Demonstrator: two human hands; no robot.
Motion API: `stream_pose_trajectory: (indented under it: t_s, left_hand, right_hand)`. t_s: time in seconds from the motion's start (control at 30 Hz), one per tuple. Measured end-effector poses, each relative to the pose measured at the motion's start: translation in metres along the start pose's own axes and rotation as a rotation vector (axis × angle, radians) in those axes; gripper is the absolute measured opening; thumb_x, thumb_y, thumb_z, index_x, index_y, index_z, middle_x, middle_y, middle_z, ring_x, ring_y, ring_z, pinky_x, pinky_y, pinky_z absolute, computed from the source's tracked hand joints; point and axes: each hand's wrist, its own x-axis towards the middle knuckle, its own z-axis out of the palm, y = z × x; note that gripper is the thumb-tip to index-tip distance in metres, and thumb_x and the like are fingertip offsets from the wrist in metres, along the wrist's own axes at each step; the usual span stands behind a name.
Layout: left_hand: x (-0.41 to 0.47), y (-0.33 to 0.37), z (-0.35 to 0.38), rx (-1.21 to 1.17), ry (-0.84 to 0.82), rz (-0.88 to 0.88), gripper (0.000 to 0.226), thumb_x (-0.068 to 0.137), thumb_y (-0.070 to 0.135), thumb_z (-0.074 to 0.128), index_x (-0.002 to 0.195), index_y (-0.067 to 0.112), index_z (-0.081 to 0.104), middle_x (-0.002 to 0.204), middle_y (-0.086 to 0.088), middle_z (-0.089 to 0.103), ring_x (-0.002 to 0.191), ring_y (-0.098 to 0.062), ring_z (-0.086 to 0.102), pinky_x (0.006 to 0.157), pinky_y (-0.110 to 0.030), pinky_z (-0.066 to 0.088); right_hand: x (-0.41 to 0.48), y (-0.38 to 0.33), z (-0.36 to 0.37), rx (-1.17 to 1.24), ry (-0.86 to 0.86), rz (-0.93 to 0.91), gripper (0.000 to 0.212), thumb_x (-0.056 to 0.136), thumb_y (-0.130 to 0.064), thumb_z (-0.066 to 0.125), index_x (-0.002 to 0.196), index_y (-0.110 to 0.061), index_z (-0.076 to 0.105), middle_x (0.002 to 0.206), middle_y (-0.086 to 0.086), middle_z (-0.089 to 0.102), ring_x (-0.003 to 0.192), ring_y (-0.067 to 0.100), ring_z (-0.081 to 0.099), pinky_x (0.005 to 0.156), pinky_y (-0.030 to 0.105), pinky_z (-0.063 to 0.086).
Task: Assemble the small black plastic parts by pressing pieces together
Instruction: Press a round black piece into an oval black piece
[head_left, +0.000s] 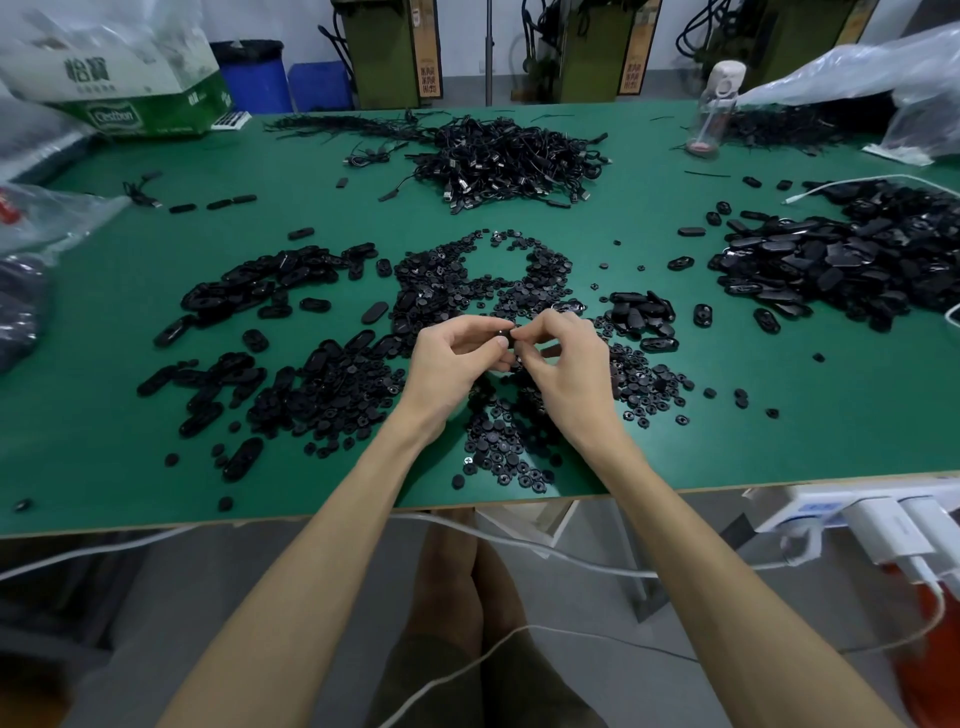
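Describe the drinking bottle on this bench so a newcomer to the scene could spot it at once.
Start at the green table and look to its far right side, between the tangled cable heap and the clear plastic bags. The bottle stands there upright. It alone is a see-through cylinder with a pale cap and pinkish base.

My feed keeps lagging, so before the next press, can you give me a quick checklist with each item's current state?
1. Grip of the left hand on the small black part: ok, thumb and fingers pinch it.
2. Grip of the right hand: ok, its fingertips pinch the same part.
3. Alignment of the pieces being pressed: cannot tell, fingers hide the joint.
4. Stock of round pieces: ok, scattered on the table right under the hands.
5. Stock of oval shells: ok, piled to the left of the hands.
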Motion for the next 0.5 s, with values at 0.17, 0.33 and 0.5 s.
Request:
stream_pose_trajectory:
  t_s: [0.17, 0.33, 0.5]
  left_hand:
    - [0.0011, -0.0024, -0.0017, -0.037, 0.098, -0.027, 0.02, 0.094, -0.003, 0.07, 0.115, -0.003, 0.071, 0.098, -0.017, 0.077, 0.08, -0.02, 0.075, 0.079, -0.031, 0.061]
    - [0.0017, -0.0026, -0.0032, -0.076, 0.138, -0.033, 0.018, 0.095, -0.002, 0.069, 0.113, -0.003, 0.072, 0.092, -0.014, 0.077, 0.077, -0.023, 0.075, 0.078, -0.03, 0.062]
    - [0.0008, -0.0008, -0.0011, -0.066, 0.079, -0.02, 0.018, 0.094, -0.002, 0.069, 0.113, -0.003, 0.072, 0.089, -0.013, 0.076, 0.076, -0.018, 0.073, 0.076, -0.028, 0.061]
  right_hand:
    - [-0.002, -0.0018, 0.0034, -0.059, -0.137, -0.096, 0.028, 0.097, -0.006, 0.064, 0.124, -0.008, 0.073, 0.113, 0.007, 0.062, 0.115, 0.023, 0.048, 0.094, 0.004, 0.027]
    - [-0.0009, -0.0013, 0.0011, 0.04, -0.121, -0.062, 0.034, 0.098, -0.007, 0.064, 0.13, -0.018, 0.071, 0.118, 0.005, 0.058, 0.118, 0.018, 0.048, 0.093, 0.003, 0.033]
    - [0.0018, 0.0017, 0.0011, 0.122, -0.023, 0.072, 0.027, 0.1, -0.019, 0.066, 0.126, -0.015, 0.067, 0.111, -0.001, 0.066, 0.104, 0.009, 0.062, 0.085, 0.018, 0.048]
